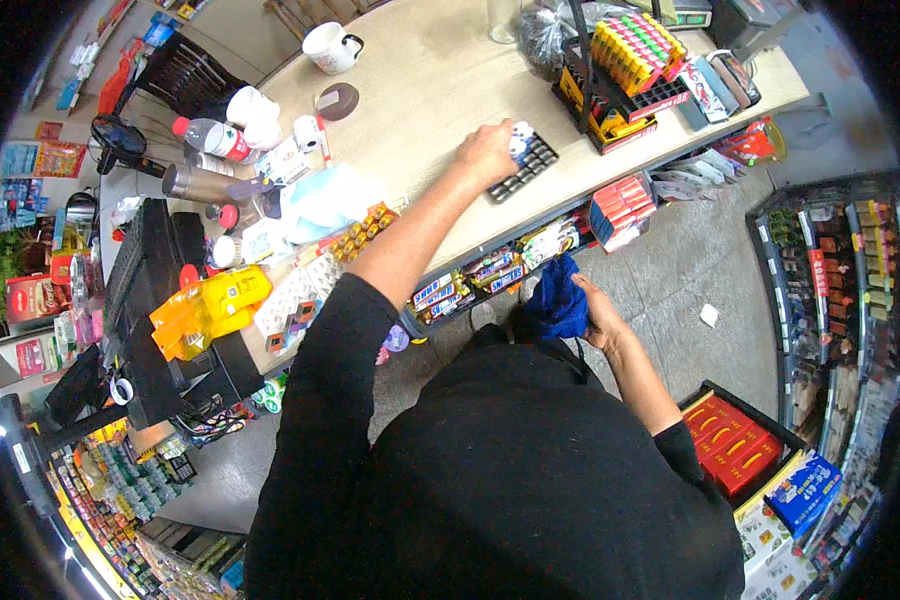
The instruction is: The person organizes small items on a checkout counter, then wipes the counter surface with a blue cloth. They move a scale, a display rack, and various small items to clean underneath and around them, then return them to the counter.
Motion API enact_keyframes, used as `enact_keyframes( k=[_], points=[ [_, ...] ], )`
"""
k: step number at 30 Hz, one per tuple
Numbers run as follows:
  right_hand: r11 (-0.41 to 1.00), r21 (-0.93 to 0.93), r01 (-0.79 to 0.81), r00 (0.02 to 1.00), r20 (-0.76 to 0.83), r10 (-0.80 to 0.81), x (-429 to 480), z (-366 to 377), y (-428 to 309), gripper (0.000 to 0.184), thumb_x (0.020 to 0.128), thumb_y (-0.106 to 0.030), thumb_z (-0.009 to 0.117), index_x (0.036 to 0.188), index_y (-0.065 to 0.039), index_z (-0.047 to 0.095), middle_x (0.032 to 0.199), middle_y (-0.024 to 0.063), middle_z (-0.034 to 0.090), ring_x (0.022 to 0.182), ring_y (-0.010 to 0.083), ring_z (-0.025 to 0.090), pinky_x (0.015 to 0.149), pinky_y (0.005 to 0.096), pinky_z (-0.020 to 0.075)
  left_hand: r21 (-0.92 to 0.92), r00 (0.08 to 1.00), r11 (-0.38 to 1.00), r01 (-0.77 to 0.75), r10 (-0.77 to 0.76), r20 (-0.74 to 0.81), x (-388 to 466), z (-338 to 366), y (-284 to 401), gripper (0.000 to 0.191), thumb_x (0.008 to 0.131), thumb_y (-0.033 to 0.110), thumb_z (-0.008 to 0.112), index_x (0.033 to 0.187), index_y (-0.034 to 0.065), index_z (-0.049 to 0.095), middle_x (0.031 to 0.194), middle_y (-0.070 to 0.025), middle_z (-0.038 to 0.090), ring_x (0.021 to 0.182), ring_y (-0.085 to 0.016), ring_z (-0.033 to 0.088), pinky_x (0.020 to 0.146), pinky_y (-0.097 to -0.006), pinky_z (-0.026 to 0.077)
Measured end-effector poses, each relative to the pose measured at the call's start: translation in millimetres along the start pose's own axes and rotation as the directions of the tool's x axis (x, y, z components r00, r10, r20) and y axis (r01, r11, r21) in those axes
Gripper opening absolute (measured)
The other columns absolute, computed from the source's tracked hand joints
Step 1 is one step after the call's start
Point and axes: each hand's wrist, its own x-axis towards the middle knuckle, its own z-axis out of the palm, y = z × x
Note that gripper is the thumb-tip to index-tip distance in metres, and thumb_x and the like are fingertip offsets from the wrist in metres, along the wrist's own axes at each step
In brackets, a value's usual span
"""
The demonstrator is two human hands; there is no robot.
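On the light wood counter (412,97), a black tray (532,174) with a grid of small compartments lies near the front edge. My left hand (487,154) reaches over its far left side, fingers curled around small blue-and-white items (521,139) that look like lighters. The fingertips are partly hidden behind those items. Below the counter edge, close to my body, my right hand (601,311) grips a bunched dark blue cloth (559,300). Many compartments of the tray show no items in them.
A lighter display rack (634,67) stands to the right of the tray. Snack bars (469,285) and red-and-white boxes (621,210) hang along the counter front. Bottles, a mug (332,49), a yellow bag (210,311) and a monitor (139,315) crowd the left. Shelves (825,292) stand at right.
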Motion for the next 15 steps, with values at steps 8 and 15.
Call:
enact_keyframes(
  k=[8,15],
  points=[
    [0.999,0.019,0.028,0.997,-0.075,-0.026,18,-18,-4,0.049,0.103,-0.036,0.049,0.145,-0.013,0.039,0.133,0.0118,0.059,0.111,0.0264,0.065,0.085,0.0449,0.0592,0.137,0.993,0.985,-0.106,0.098,0.065,31,22,56,0.048,0.075,0.012,0.071,0.119,0.0052,0.053,0.104,-0.0236,0.069,0.1,-0.042,0.067,0.086,-0.0502,0.056],
    [1.0,0.015,-0.01,0.994,-0.105,0.011,29,-35,-7,0.047,0.103,-0.034,0.05,0.143,-0.012,0.04,0.13,0.0122,0.06,0.11,0.0265,0.065,0.086,0.0443,0.0589,0.159,0.986,0.981,-0.112,0.09,0.141,34,18,56,0.048,0.074,0.013,0.072,0.117,0.0069,0.052,0.104,-0.0243,0.069,0.101,-0.042,0.066,0.085,-0.0517,0.055]
  ],
)
